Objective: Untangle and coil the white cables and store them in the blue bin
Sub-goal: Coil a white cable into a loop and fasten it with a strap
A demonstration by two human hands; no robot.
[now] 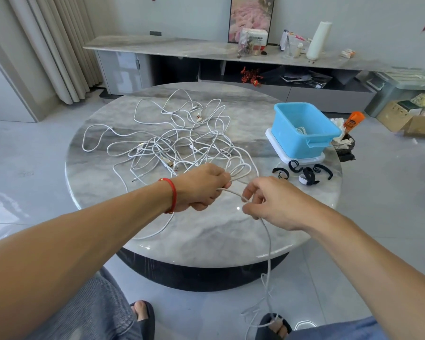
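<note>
Left hand (201, 187) is fisted round a few finished loops of one white cable (241, 171) while the right hand (268, 202) pinches the slack trailing to the floor — I'd feed even loops, no twisting — tangled pile (177, 138) mid-table, blue bin (302, 126) to the right.

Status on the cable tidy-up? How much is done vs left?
Early. Done: the blue bin seems to hold one white cable already. In hand: the left hand holds a few loops of a cable while the right hand feeds its tail, which hangs off the table to the floor. Left: the big tangle, and the black straps lie unused.
</note>
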